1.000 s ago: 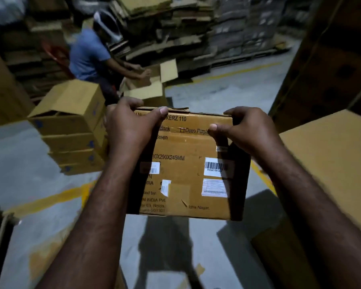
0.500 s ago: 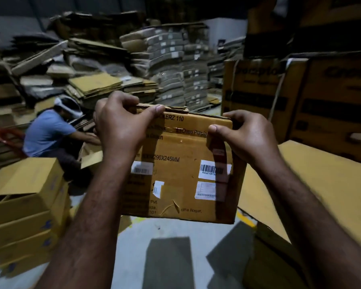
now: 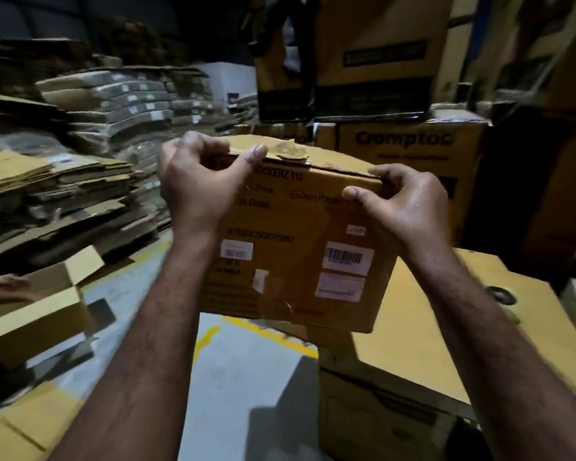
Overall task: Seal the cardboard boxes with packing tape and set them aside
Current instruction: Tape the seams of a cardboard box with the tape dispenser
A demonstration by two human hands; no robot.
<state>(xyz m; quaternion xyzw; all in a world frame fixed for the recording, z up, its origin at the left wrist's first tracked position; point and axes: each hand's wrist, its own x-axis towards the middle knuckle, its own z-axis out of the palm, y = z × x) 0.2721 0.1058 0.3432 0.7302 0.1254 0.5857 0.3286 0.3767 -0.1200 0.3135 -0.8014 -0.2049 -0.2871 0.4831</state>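
I hold a brown cardboard box (image 3: 293, 234) up in the air in front of me, its printed side with barcode labels facing me. My left hand (image 3: 197, 181) grips its top left corner, thumb on the front face. My right hand (image 3: 403, 204) grips the top right corner the same way. A crumpled strip of clear tape (image 3: 290, 151) sticks up from the top seam. A roll of packing tape (image 3: 504, 299) lies on a flat cardboard surface (image 3: 423, 327) to the right, below my right forearm.
Stacks of flattened cartons (image 3: 80, 181) fill the left background. Large printed boxes (image 3: 406, 151) are piled behind and to the right. An open box (image 3: 37, 311) sits on the floor at left with another person's hand (image 3: 4, 287) by it. Yellow floor lines (image 3: 263, 331) run beneath.
My view and the box have swung to the right, away from the seated person and toward the stacked boxes. Both hands keep the same grip, and the box has risen slightly.
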